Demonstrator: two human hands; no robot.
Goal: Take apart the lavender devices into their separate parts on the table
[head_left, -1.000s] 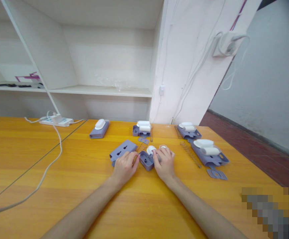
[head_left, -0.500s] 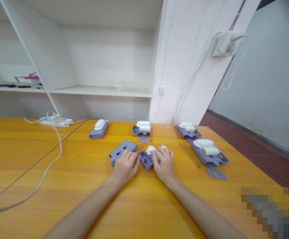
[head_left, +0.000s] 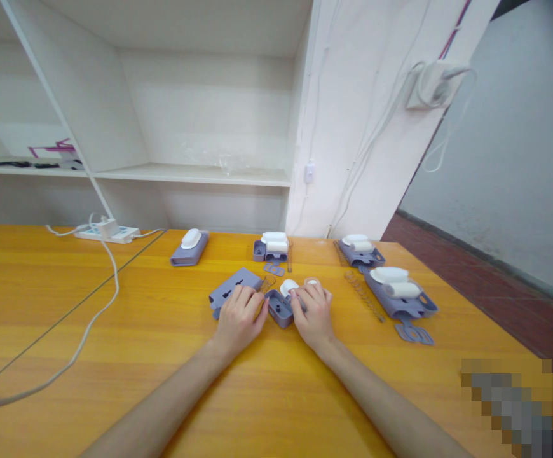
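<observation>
Between my hands a small grey open box [head_left: 280, 310] with a dark peg inside lies tilted on the table. My left hand [head_left: 241, 315] has its fingers curled in, thumb by the box's left edge; what they hold is hidden. Under and behind it rests a flat grey casing [head_left: 235, 287] with two dark slots. At the box's right side, my right hand [head_left: 313, 313] is closed, with a bit of grey part showing by its thumb. A white oval cap [head_left: 288, 287] sits just behind the box. A thin coil spring [head_left: 267, 282] lies behind my left fingers.
Similar grey casings with white parts stand at back left [head_left: 191, 248], back middle [head_left: 274, 245], back right [head_left: 360, 250] and right [head_left: 399, 292]. Long springs [head_left: 365, 296] and flat grey rings [head_left: 414, 333] lie nearby. A power strip [head_left: 107, 231] and its cable are left.
Almost nothing differs. Both hands stay in place beside the box, with only slight finger movement on the left one.
</observation>
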